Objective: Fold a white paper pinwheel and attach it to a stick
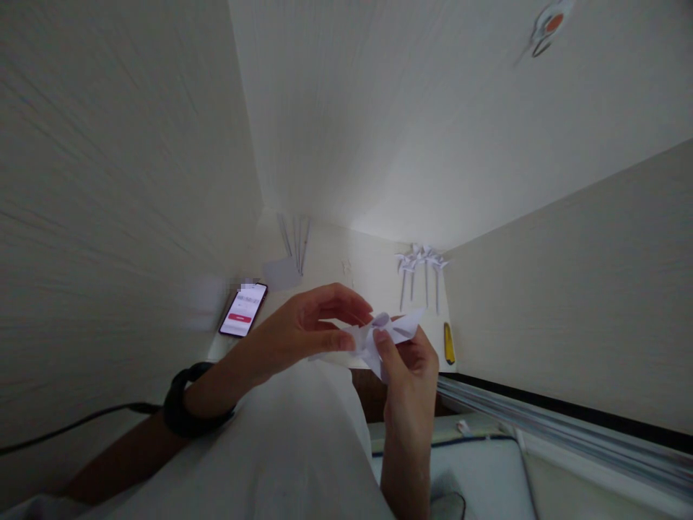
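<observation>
A white folded-paper pinwheel (pixel 403 328) is between my two hands, its blades pointing outward. My right hand (pixel 411 372) is closed on it, thumb pressed on the front near the middle and fingers behind. From the left, my left hand (pixel 303 328) reaches in with curved fingers, its thumb and fingertips at the pinwheel's left blades. A gap shows between that thumb and the fingers above it. Whether a stick is attached to this pinwheel I cannot tell.
Finished-looking pinwheels on sticks (pixel 426 282) lie at the table's back right. Several bare sticks (pixel 297 242) and a paper sheet (pixel 281 273) lie back left. A phone (pixel 243 310) rests by the left wall, a yellow cutter (pixel 449 343) at the right edge.
</observation>
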The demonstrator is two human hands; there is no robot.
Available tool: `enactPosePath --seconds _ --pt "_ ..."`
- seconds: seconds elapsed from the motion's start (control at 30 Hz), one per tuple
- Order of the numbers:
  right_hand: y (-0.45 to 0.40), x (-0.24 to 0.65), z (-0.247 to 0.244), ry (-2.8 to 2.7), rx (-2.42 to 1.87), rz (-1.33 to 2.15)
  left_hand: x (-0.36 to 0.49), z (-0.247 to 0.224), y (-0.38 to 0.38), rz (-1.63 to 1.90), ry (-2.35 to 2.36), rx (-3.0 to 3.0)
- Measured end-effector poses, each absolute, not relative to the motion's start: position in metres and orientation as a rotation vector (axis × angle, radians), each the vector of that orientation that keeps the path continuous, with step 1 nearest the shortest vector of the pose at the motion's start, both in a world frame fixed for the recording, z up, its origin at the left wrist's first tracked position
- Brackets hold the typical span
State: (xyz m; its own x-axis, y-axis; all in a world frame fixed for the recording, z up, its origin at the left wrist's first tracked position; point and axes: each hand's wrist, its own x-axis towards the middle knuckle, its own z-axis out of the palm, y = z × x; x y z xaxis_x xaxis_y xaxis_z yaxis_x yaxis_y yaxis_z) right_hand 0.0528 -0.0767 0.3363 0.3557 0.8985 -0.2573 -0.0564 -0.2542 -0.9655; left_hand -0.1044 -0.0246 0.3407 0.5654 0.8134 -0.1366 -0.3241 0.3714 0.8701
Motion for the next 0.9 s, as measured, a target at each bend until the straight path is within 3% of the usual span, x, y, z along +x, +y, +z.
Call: enactPosePath --seconds 0.9 --pt "-0.078 0.048 0.338 -0.75 -1.5 1.027 -0.101 0.338 -0.03 0.912 0.913 1.185"
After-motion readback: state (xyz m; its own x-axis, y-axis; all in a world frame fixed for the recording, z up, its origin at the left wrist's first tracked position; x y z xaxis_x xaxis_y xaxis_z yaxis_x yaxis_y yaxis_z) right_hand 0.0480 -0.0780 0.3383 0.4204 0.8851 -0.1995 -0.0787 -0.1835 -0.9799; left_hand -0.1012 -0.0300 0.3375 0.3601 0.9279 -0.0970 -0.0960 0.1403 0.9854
